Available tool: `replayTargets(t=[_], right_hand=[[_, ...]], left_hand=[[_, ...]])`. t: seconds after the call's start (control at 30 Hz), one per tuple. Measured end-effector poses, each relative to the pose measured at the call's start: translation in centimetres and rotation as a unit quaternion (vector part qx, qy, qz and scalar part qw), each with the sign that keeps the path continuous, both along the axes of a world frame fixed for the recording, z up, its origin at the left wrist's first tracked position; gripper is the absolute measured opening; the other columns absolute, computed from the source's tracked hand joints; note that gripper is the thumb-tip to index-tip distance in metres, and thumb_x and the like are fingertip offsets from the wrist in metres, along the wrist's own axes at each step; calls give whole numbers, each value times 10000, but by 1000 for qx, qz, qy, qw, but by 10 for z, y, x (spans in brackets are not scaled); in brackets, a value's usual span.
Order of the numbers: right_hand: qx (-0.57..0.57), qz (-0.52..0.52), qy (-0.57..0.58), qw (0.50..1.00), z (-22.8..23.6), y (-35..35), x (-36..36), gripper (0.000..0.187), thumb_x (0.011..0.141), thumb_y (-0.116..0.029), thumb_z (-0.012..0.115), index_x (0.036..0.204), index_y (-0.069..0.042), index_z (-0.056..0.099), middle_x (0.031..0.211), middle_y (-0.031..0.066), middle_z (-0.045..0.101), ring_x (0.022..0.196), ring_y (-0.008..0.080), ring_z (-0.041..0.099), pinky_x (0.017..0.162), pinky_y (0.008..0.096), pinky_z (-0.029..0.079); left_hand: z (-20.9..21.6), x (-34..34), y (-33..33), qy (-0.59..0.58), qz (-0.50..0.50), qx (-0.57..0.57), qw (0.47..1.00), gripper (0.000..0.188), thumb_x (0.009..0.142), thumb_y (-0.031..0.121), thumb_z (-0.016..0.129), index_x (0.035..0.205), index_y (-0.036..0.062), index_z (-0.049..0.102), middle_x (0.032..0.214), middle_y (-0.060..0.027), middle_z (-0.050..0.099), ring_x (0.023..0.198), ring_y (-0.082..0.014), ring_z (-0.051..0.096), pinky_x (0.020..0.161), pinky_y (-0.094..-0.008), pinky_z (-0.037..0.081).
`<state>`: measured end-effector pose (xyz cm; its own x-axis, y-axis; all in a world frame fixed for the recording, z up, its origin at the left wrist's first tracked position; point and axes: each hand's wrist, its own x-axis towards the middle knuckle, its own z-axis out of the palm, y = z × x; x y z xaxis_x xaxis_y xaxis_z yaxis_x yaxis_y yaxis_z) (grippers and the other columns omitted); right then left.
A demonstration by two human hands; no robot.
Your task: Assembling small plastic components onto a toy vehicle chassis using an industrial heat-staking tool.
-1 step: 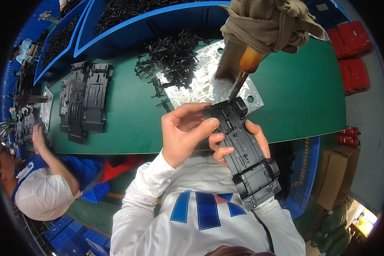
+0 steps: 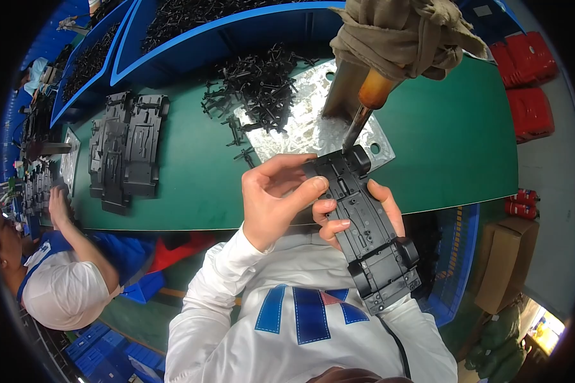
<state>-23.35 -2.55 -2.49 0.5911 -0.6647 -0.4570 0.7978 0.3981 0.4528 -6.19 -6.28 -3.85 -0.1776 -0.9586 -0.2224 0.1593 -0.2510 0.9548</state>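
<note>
Chassis: a black plastic toy-car chassis (image 2: 364, 223) with wheels at both ends, held underside up above the near edge of the green table (image 2: 441, 147), between the two hands.
Left hand: the left hand (image 2: 276, 198) is closed on the chassis's far left part, thumb laid over its top face and fingers curled at its edge.
Right hand: the right hand (image 2: 358, 214) cradles the chassis from below, fingers clamped round its sides, fingertips showing on both edges.
Tool: a hanging driver with an orange collar (image 2: 374, 92) and a cloth-wrapped body (image 2: 402, 32) stands just beyond the chassis, its tip touching the far end.
Metal plate: a shiny plate (image 2: 306, 127) lies on the table just past the chassis, under the tool.
Small parts: a heap of black plastic pieces (image 2: 255, 83) sits beyond the chassis to the left, partly on the plate.
Stacked chassis: more black chassis shells (image 2: 128, 150) lie well left of the held one.
Co-worker: a person in a white cap (image 2: 61, 293) sits far left of the chassis, one hand (image 2: 57, 204) at the table edge.
</note>
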Motion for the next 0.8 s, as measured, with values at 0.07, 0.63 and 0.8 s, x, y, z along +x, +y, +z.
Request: replayTargets(t=[0.07,0.63,0.8], right_hand=[[-5,0,-6,1000,-2,0,0,558,892,-303,608,1380,-52,504,1237,132,530,1019,239,468,696,328,447],[7,-3,-2,1000,0,1,1,556,890,-299,602,1373,-45,495,1226,137,532,1018,241,472,695,334,447],[3,-2,-2,1000,-1,1,1,564,892,-306,595,1382,-46,493,1230,137,533,1021,242,474,696,332,448]], left_hand=[[-1,0,0,2,1,-1,1000,364,835,55,725,1161,-86,642,1049,-137,694,941,-162,648,887,-306,518],[-1,0,0,1,3,1,1000,366,832,64,727,1159,-81,648,1032,-123,695,927,-157,645,884,-302,515],[-1,0,0,-3,2,-2,1000,368,834,68,725,1162,-80,649,1026,-121,696,921,-153,644,880,-299,512]])
